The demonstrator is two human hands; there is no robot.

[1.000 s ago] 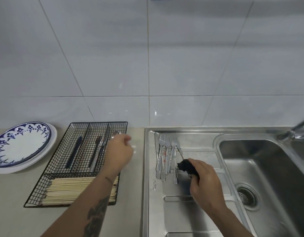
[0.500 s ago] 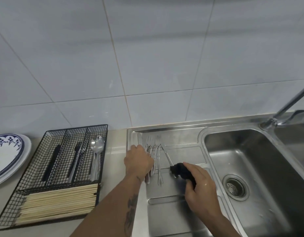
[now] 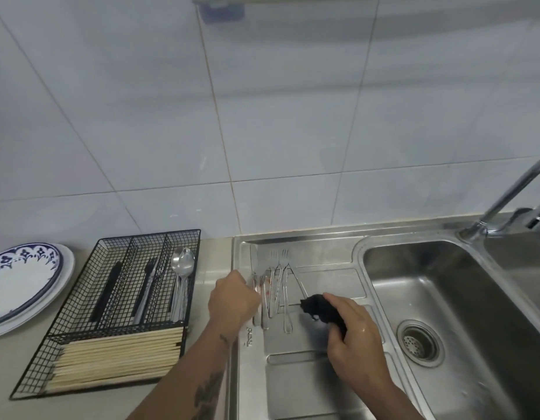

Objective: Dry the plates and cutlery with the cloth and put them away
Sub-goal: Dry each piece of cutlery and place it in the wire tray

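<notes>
Head view, and the left hand (image 3: 234, 298) is down on the cutlery (image 3: 273, 286) lying on the drainboard (image 3: 293, 386), fingers curled at the leftmost handles; whether it has pinched one I cannot tell, the knuckles hide it. Just to its right, the right hand (image 3: 355, 338) is wrapped round the balled dark cloth (image 3: 318, 307). That cutlery looks light, stiff and probably wet and slick, lying side by side, so a pinch low on one handle seems the safe hold. Left of the left hand sits the wire tray (image 3: 117, 298) with a spoon (image 3: 182, 265), dark pieces and chopsticks (image 3: 117, 356); beyond it, stacked plates (image 3: 23, 277). Right of the right hand, the sink basin (image 3: 444, 298) and tap (image 3: 511, 198). Neighbouring forks crowd any single pick.
</notes>
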